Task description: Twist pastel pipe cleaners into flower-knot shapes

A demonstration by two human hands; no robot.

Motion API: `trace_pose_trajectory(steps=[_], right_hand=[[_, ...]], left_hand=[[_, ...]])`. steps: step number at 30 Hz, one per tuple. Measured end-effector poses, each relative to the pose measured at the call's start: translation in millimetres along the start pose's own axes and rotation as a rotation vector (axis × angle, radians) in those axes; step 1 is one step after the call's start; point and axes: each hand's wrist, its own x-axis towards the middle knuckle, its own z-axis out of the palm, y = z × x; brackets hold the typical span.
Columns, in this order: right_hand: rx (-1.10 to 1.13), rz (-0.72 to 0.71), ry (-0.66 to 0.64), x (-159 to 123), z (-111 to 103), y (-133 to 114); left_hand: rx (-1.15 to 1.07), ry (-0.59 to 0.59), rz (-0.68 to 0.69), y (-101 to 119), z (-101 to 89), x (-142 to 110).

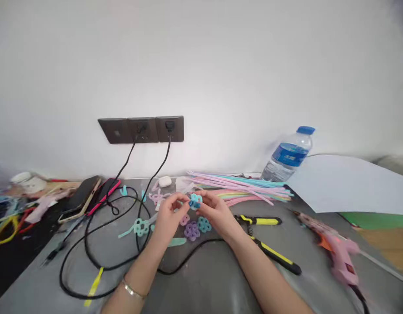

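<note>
The left hand [170,213] and the right hand [218,211] met over the table [214,283], each with its grip narrowed to thumb and fingertips, together pinching a small light-blue looped piece [195,201] between them. That piece was held up above the table, a darker blue patch showing near the left fingers. Just below it lay a pink flower [185,220], a purple flower [192,231] and a blue flower [204,224], close beside one another. A mint strip [177,242] lay nearer the left wrist, which wore a bracelet [132,290], and left of that forearm a mint flower [141,227] trailed a loose tail. Beyond the hands, a bundle of pastel fuzzy stems [234,181] stretched along the wall. Right of the right hand lay pliers [276,255] with yellow-and-black handles spread apart, and further right a pink glue gun [343,261]. A tilted bottle [289,156] with a blue cap stood behind, next to a white sheet [348,183]. To the left, a black cable [169,150] ran from the wall sockets [113,131] down to the table, near a dark phone [80,198]
</note>
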Motion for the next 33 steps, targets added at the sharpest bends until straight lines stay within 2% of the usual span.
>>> trace_pose_trajectory(steps=[3, 7, 12, 15, 21, 25, 30, 33], right_hand=[[-0.021, -0.014, 0.002, 1.0, -3.5, 0.4], [-0.044, -0.001, -0.01, 1.2, -7.2, 0.0], [-0.01, 0.03, -0.054, 0.4, -8.1, -1.4], [0.014, 0.05, -0.078, -0.1, -9.1, -3.2], [-0.014, 0.062, -0.102, -0.7, -13.1, -8.4], [-0.036, 0.058, -0.144, -1.9, -13.3, -10.3], [-0.034, 0.063, -0.212, -3.5, -12.1, -9.2], [-0.038, 0.071, -0.215, -3.4, -12.5, -8.3]], left_hand=[[-0.106, -0.035, -0.105, -2.0, 2.2, 2.5], [-0.293, -0.164, -0.295, 3.2, 1.8, 1.5], [-0.33, -0.364, -0.463, 13.9, -5.9, -0.8], [-0.353, -0.407, -0.54, 15.6, -8.6, -1.4], [-0.337, -0.367, -0.509, 11.0, -6.3, -1.6], [-0.309, -0.417, -0.469, 8.2, -7.9, -0.5], [-0.293, -0.541, -0.517, 9.5, -14.4, -0.2], [-0.278, -0.54, -0.529, 10.2, -15.5, -0.4]])
